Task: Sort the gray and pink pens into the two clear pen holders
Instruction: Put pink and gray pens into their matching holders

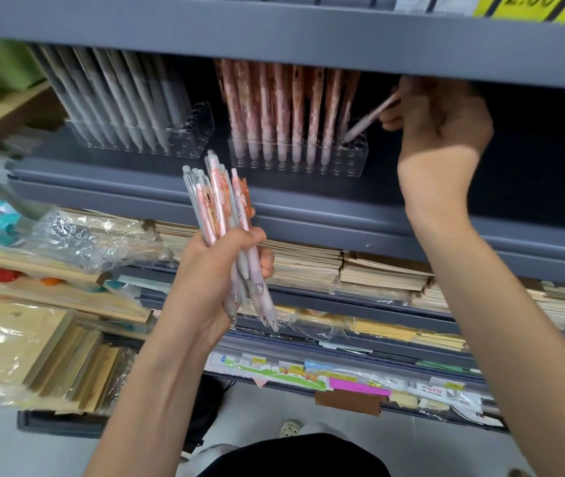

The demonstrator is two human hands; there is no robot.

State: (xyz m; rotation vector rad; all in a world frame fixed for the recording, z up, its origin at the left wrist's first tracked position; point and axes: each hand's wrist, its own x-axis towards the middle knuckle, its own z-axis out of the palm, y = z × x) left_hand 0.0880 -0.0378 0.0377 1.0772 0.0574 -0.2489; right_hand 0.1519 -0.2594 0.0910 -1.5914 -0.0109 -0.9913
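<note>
Two clear pen holders stand on a grey shelf. The left holder (189, 132) carries several gray pens (119, 94) leaning left. The right holder (349, 160) carries several pink pens (284, 105). My right hand (442, 122) reaches under the upper shelf and pinches a single pink pen (368, 118), whose tip sits at the right end of the right holder. In front of the shelf, my left hand (219, 273) grips a mixed bunch of gray and pink pens (219, 208), tips pointing down.
The upper shelf edge (274, 39) hangs low over the holders. Lower shelves (377, 235) hold stacks of notebooks (308, 263) and wrapped paper goods (67, 235). A yellow price tag (532, 5) sits at the top right. Grey floor lies below.
</note>
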